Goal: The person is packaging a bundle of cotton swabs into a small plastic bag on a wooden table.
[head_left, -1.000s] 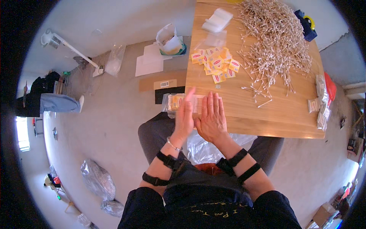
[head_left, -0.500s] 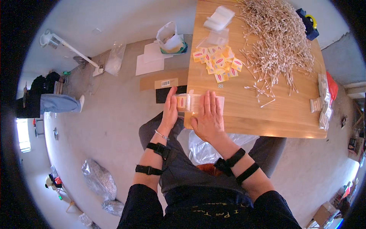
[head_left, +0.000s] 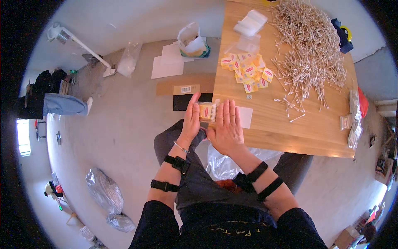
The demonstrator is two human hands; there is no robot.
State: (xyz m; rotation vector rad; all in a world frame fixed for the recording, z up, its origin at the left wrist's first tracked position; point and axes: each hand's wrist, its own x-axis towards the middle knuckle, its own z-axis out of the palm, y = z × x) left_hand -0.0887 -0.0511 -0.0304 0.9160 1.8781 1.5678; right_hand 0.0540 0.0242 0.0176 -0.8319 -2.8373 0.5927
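Observation:
A small clear packet of cotton swabs with a yellow-and-white card sits between my hands at the table's left edge, projecting partly past it. My left hand holds the packet's left end, fingers straight; its underside is hidden. My right hand is flat with its fingers stretched out, its index side against the swab tips at the other end. A white card or sheet shows from beneath the right fingers. Beyond lie loose yellow-and-white printed cards and a large heap of loose cotton swabs.
Clear plastic bags lie at the far left of the wooden table. Filled packets line its right edge. Near the far right corner is a dark tape dispenser. Cardboard and a white bag are on the floor.
The packet has turned to show more of its card face, and its swabs now sit farther inside the wrapping. My hands are closer together. The whole view has shifted slightly.

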